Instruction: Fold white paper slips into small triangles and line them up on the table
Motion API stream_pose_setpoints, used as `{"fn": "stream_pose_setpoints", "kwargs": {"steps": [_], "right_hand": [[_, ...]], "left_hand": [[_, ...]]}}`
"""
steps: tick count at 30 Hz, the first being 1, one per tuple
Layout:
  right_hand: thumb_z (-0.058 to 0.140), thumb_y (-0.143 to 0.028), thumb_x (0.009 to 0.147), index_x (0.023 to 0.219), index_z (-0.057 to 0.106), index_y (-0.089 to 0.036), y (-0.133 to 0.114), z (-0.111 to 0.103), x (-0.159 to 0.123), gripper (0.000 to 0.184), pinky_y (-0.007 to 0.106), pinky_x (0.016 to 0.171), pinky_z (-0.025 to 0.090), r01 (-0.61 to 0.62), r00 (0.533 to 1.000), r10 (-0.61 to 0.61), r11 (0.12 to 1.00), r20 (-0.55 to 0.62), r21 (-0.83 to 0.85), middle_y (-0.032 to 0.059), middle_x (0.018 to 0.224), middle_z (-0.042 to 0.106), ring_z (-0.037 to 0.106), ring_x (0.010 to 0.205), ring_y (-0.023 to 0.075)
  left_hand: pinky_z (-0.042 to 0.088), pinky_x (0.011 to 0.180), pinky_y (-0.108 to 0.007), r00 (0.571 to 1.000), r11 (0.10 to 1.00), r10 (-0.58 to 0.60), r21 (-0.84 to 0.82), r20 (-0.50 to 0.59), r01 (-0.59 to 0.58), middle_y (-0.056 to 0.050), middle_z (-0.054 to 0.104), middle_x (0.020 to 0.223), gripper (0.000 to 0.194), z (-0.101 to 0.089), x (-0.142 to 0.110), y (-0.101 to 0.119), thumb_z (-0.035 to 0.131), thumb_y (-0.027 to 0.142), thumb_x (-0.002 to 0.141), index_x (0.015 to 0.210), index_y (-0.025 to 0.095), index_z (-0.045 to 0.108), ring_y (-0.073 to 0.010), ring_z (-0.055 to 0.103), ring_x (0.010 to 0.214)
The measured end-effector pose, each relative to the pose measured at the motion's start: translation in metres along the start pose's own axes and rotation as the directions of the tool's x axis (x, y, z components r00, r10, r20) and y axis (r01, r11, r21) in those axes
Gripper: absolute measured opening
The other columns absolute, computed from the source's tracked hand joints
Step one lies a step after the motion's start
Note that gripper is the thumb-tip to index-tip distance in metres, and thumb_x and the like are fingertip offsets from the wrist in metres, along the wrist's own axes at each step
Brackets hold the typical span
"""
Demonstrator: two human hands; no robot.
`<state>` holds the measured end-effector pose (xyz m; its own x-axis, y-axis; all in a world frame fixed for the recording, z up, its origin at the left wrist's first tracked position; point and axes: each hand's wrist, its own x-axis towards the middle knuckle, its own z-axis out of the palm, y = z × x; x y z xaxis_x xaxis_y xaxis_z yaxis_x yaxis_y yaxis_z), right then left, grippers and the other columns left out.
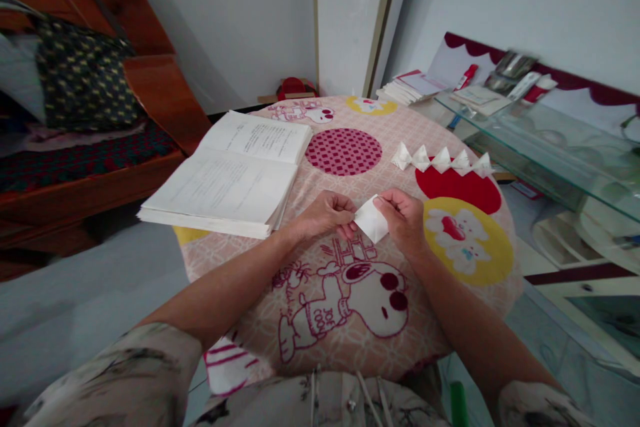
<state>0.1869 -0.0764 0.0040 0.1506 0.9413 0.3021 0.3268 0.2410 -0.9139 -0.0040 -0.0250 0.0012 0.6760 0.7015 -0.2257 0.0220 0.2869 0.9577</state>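
A small folded square of white paper (373, 222) is held up between my two hands over the table's patterned cloth. My left hand (330, 212) pinches its left corner between thumb and fingers. On the opposite side, my right hand (403, 213) grips the upper right edge, thumb on top. Beyond my right hand stands a row of several small folded paper shapes (441, 159) with pointed tops, partly on a red circle of the cloth. To the left of my left hand lies a thick open book (225, 180) with printed pages.
The round table's cloth (345, 150) carries cartoon prints. At the right, a glass shelf (545, 147) holds a metal container, a red bottle and papers, close beside the table. A wooden bench (165, 100) with a dark patterned bag (83, 73) stands at the left.
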Motion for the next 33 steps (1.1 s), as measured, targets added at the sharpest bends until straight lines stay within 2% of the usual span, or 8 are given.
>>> {"fn": "stream_pose_setpoints", "kwargs": {"steps": [5, 9, 15, 19, 22, 25, 29, 33], "right_hand": [[0.064, -0.041, 0.081, 0.071, 0.063, -0.019, 0.003, -0.004, 0.002, 0.025, 0.025, 0.046, 0.032, -0.026, 0.999, 0.027, 0.999, -0.038, 0.033, -0.0035, 0.055, 0.050, 0.041, 0.050, 0.0111], [0.064, -0.041, 0.082, 0.072, 0.063, -0.019, 0.005, -0.003, 0.001, 0.023, 0.025, 0.046, 0.032, -0.005, 1.000, 0.005, 1.000, -0.031, 0.020, -0.0037, 0.055, 0.050, 0.041, 0.050, 0.0112], [0.063, -0.040, 0.083, 0.070, 0.062, -0.020, 0.005, 0.009, -0.001, 0.024, 0.024, 0.047, 0.035, 0.027, 0.998, -0.024, 0.999, 0.058, -0.040, -0.0021, 0.058, 0.056, 0.046, 0.052, 0.0116], [0.063, -0.045, 0.083, 0.070, 0.062, -0.019, 0.007, 0.007, 0.002, 0.029, 0.023, 0.040, 0.034, -0.140, 0.979, 0.123, 0.986, 0.163, 0.092, -0.0026, 0.054, 0.054, 0.046, 0.045, 0.0110], [0.065, -0.049, 0.081, 0.070, 0.062, -0.019, 0.006, 0.002, 0.004, 0.032, 0.024, 0.036, 0.038, -0.281, 0.932, 0.227, 0.944, 0.281, 0.170, -0.0017, 0.053, 0.057, 0.049, 0.042, 0.0124], [0.071, -0.043, 0.072, 0.070, 0.063, -0.018, 0.005, -0.001, 0.004, 0.026, 0.024, 0.038, 0.044, -0.337, 0.883, 0.265, 0.932, 0.388, 0.131, -0.0005, 0.055, 0.062, 0.054, 0.044, 0.0134], [0.069, -0.033, 0.066, 0.067, 0.062, -0.018, 0.004, 0.003, 0.002, 0.017, 0.021, 0.036, 0.042, -0.355, 0.880, 0.309, 0.933, 0.362, 0.067, -0.0019, 0.053, 0.061, 0.053, 0.041, 0.0117], [0.067, -0.030, 0.063, 0.063, 0.060, -0.018, 0.003, 0.007, 0.001, 0.013, 0.020, 0.034, 0.038, -0.359, 0.888, 0.309, 0.929, 0.341, 0.094, -0.0026, 0.050, 0.059, 0.052, 0.039, 0.0117]], "left_hand": [[0.058, 0.055, -0.025, 0.998, 0.996, 0.054, -0.074, -0.011, -0.055, -0.009, 0.073, 0.070, 0.015, -0.010, 0.001, 0.002, 0.073, 0.021, 0.075, 0.080, 0.008, 0.068, -0.0165, 0.071, 0.058], [0.059, 0.059, -0.026, 0.996, 0.991, 0.082, -0.102, -0.024, -0.084, -0.011, 0.073, 0.073, 0.033, -0.004, 0.004, 0.001, 0.073, 0.040, 0.082, 0.083, 0.008, 0.069, -0.0179, 0.073, 0.064], [0.052, 0.050, -0.020, 0.994, 0.992, 0.107, -0.074, 0.021, -0.105, -0.004, 0.069, 0.066, 0.042, 0.013, 0.011, -0.011, 0.089, 0.043, 0.065, 0.077, 0.008, 0.068, -0.0104, 0.063, 0.053], [0.046, 0.044, -0.018, 0.995, 0.992, 0.093, -0.078, -0.026, -0.095, -0.005, 0.069, 0.065, 0.032, 0.013, 0.011, -0.014, 0.085, 0.035, 0.067, 0.077, 0.008, 0.071, -0.0098, 0.060, 0.050], [0.044, 0.043, -0.017, 0.991, 0.991, 0.105, -0.071, -0.088, -0.111, -0.007, 0.072, 0.070, 0.025, 0.010, 0.009, -0.012, 0.079, 0.029, 0.071, 0.081, 0.008, 0.073, -0.0106, 0.062, 0.052], [0.042, 0.043, -0.016, 0.984, 0.993, 0.114, -0.012, -0.137, -0.116, -0.007, 0.071, 0.069, 0.020, 0.009, 0.008, -0.011, 0.076, 0.026, 0.075, 0.081, 0.008, 0.072, -0.0095, 0.061, 0.052], [0.039, 0.042, -0.015, 0.986, 0.991, 0.125, 0.065, -0.112, -0.118, -0.003, 0.068, 0.065, 0.019, 0.009, 0.007, -0.011, 0.074, 0.028, 0.078, 0.080, 0.009, 0.071, -0.0074, 0.057, 0.048], [0.039, 0.044, -0.016, 0.989, 0.984, 0.148, 0.102, -0.012, -0.146, -0.002, 0.067, 0.064, 0.022, 0.005, 0.006, -0.010, 0.075, 0.032, 0.078, 0.077, 0.011, 0.069, -0.0073, 0.056, 0.049]]}}
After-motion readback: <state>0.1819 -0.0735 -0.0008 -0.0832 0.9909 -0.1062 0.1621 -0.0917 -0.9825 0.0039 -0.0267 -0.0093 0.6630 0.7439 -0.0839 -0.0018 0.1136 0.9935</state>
